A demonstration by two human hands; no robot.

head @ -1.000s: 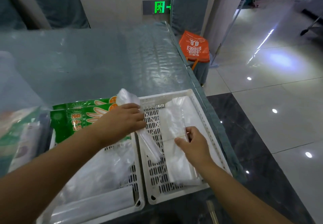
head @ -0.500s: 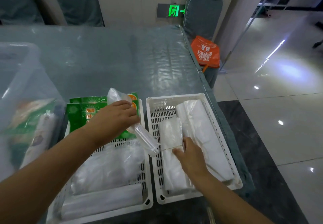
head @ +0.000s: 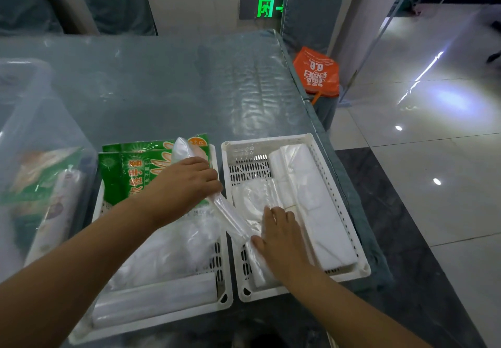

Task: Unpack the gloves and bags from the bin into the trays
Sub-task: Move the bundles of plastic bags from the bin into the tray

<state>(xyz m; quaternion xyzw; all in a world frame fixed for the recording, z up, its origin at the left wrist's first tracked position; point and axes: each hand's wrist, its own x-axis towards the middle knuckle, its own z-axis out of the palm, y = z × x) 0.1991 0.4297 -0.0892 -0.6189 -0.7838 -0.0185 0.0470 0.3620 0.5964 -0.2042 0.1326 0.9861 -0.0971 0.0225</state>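
Two white slotted trays stand side by side at the table's near edge. The left tray [head: 225,297] carries green glove packs [head: 130,174], loose clear bags and a clear roll [head: 157,299] at its front. The right tray [head: 360,261] contains folded white bag stacks [head: 311,198]. My left hand [head: 187,185] grips a long clear bag roll [head: 230,218] slanting from the left tray into the right one. My right hand [head: 279,236] presses flat on a folded bag stack [head: 249,198] at the roll's lower end. A clear bin [head: 29,119] at the left has more packs inside.
The table [head: 162,84] wears a blue cloth under clear plastic film. Its right edge runs just beyond the right tray, with tiled floor below. An orange bag [head: 317,72] sits on a covered chair [head: 311,8] at the far right corner.
The view has shifted left, bringing the bin into sight. My left hand has lowered the clear roll's end into the right tray. My right hand has flattened on the folded stack.
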